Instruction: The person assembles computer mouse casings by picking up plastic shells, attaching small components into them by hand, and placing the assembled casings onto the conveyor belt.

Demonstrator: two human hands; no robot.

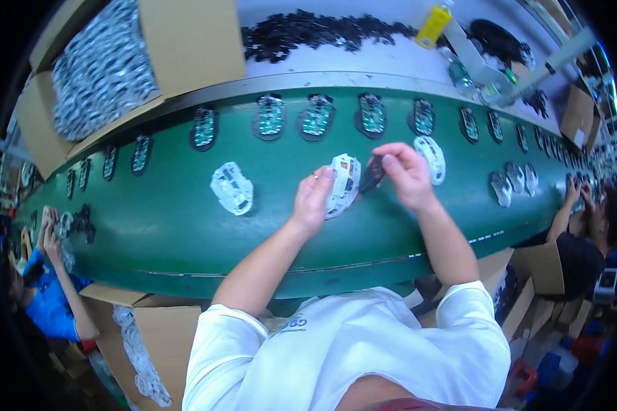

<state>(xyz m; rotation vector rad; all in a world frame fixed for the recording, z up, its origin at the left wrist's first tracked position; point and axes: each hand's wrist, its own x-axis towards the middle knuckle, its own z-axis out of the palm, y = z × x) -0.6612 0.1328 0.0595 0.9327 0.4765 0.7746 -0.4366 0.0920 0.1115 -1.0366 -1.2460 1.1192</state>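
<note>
My left hand (312,203) grips a white plastic shell (343,185) by its left side, above the middle of the green belt. The shell's inner side, with cut-outs and small fittings, faces up. Close against its right edge, my right hand (407,177) pinches a small dark part (372,172) between thumb and fingers; its exact kind is not clear. Just beyond my right hand lies another white shell (432,162), partly covered by it. A third white shell (232,188) rests on the belt to my left.
Dark oval bases with green circuit boards (270,118) line the belt's (185,233) far side. Behind are a carton of wrapped parts (104,68), black pieces (315,34) and a yellow bottle (434,26). People work at left (48,294) and right (583,236); open cartons (164,335) stand nearby.
</note>
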